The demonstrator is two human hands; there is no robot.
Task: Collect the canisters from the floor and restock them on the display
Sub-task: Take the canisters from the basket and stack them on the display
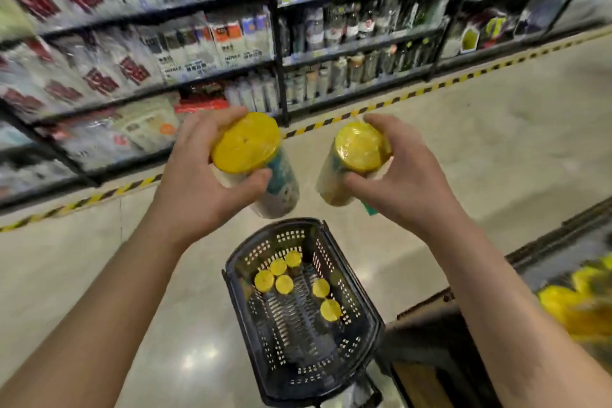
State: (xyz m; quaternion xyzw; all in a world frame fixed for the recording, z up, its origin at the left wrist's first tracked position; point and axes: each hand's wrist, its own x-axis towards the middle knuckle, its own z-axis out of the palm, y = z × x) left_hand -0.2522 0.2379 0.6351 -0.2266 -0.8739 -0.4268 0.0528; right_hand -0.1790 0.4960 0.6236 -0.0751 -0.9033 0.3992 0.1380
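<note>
- A canister [246, 142] is gripped in the curled left hand [202, 182]; a second canister [357, 147] in the right hand [404, 175].
- Both are to be set upright on the display [569, 305].

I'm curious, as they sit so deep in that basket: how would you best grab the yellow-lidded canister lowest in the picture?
Come straight down from above and wrap fingers round the canister just below its yellow lid. It stands upright, lid facing up, and the basket walls close off its sides; the free space to its left looks roomiest for fingers.
</note>
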